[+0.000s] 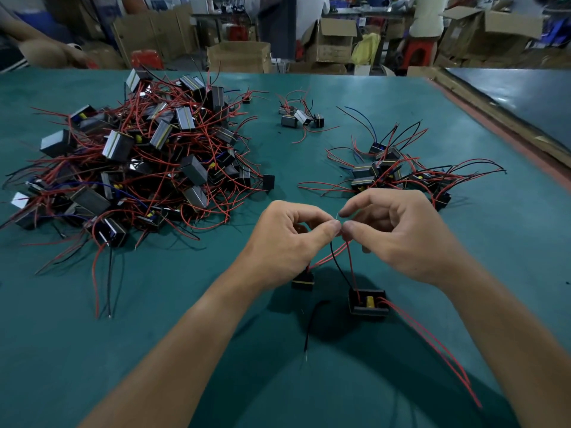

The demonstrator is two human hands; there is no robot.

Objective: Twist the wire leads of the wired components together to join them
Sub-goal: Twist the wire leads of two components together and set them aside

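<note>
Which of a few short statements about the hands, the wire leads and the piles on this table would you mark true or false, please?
1. The left hand and the right hand both pinch wire leads where their fingertips meet. True.
2. The largest pile of wired components is on the person's right. False: the largest pile lies on the left, and a smaller pile is on the right.
3. A component with a yellow part lies on the green table, below the right hand. True.
4. The left hand lies flat on the table. False: its fingers are curled and pinch the leads.
</note>
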